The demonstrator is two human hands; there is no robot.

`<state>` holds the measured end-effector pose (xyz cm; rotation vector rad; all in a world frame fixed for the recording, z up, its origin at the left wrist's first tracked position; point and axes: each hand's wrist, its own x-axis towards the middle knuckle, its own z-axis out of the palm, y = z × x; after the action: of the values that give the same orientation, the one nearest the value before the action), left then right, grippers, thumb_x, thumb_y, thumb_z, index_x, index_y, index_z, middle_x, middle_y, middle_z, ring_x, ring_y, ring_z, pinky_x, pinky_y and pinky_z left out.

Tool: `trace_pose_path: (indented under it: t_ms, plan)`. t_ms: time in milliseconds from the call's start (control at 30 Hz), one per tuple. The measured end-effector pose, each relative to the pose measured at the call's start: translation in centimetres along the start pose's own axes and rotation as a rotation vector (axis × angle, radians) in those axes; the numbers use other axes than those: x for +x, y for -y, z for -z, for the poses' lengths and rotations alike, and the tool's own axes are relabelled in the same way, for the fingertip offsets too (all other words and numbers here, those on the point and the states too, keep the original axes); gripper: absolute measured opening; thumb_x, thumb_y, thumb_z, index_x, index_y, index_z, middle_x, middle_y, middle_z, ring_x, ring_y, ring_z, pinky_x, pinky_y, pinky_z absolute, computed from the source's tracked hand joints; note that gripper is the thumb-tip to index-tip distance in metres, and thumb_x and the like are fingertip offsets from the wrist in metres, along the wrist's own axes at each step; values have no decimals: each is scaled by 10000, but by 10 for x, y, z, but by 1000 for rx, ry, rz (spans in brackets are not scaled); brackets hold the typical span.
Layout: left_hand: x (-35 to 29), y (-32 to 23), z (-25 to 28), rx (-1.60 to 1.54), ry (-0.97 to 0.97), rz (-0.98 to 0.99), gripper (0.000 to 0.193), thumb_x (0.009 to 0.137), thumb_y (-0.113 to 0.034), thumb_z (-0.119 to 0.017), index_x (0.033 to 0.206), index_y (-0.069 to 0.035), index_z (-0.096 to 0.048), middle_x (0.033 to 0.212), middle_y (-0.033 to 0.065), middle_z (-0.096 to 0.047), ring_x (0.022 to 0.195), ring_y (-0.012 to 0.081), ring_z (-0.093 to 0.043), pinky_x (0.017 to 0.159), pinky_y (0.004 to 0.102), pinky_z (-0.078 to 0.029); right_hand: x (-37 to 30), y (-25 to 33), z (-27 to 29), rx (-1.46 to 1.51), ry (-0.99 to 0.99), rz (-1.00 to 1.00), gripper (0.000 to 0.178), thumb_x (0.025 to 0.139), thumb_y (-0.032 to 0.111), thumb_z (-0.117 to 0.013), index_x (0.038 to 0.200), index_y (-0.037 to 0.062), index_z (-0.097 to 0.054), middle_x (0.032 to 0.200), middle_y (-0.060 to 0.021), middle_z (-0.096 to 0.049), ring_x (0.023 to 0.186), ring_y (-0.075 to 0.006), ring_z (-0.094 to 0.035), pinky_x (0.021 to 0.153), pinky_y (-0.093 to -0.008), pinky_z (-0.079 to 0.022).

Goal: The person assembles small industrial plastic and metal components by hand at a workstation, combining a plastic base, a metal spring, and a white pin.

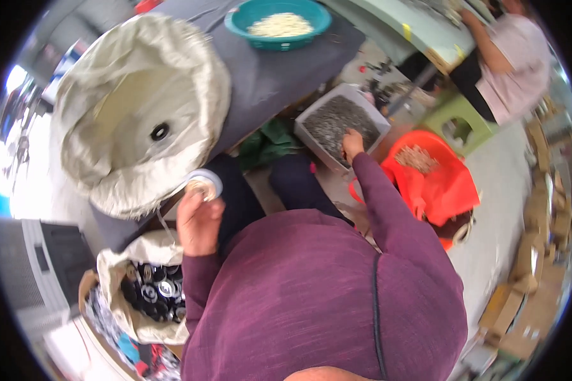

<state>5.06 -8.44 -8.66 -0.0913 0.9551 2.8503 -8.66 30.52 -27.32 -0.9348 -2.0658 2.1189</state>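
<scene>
My left hand (200, 225) is closed on a round disc (204, 183) with a pale rim and a tan middle, raised beside the open white sack. My right hand (353, 145) reaches into a grey-white bin (382, 132) heaped with small dark grey metal pieces (337, 117). Its fingers are bent together at the heap, and whatever lies between them is too small to make out. One black ring (159, 132) rests inside the large white woven sack (216, 82) at the left.
A teal basin (276, 43) of pale pieces stands on the grey-covered table (248, 101). A red bucket (435, 184) holds pinkish pieces. At lower left, a smaller sack (111, 270) contains black round parts. A person (511, 70) sits on a green stool (461, 127). Cardboard boxes (521, 305) line the right.
</scene>
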Motion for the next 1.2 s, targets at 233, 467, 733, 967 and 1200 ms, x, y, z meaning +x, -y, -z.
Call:
trace_pose_path:
  t_ms: [233, 467, 733, 967, 1200]
  plan:
    - [3, 15, -28, -44, 142, 104, 155, 815, -134, -615, 881, -6, -557, 857, 69, -587, 664, 158, -562, 605, 271, -435, -225, 152, -101, -17, 1073, 386, 281, 880, 54, -470, 1134, -34, -552, 620, 13, -496, 476, -54, -437, 454, -202, -346]
    - [-3, 15, -30, -49, 146, 188, 179, 836, -166, -598, 947, -30, -566, 817, 48, -600, 621, 137, -563, 542, 245, -415, -244, 133, -122, 128, 1127, 355, 72, 897, 46, -495, 938, 22, -549, 662, 22, -512, 472, -29, -421, 411, -186, -322]
    - [-11, -11, -21, 488, -105, -144, 275, 809, -11, -549, 1078, -40, -602, 794, 38, -627, 509, 83, -550, 419, 168, -393, -237, 129, -128, 37, 861, 441, 58, 905, 55, -495, 925, 12, -528, 687, 6, -516, 485, -26, -428, 433, -174, -342]
    - [-3, 12, -25, 729, 119, 0, 143, 882, -166, -584, 943, -45, -626, 733, -24, -584, 572, 24, -492, 451, 178, -390, -259, 148, -121, -427, 786, 1198, 84, 788, -33, -557, 869, -10, -556, 704, -105, -558, 578, -201, -566, 532, -291, -439]
    - [-10, 15, -29, 677, 104, 117, 172, 906, -197, -563, 921, -41, -633, 698, -23, -593, 549, 21, -493, 438, 163, -378, -254, 148, -111, -457, 880, 1218, 133, 756, -65, -577, 874, -6, -564, 708, -126, -563, 584, -245, -582, 515, -309, -446]
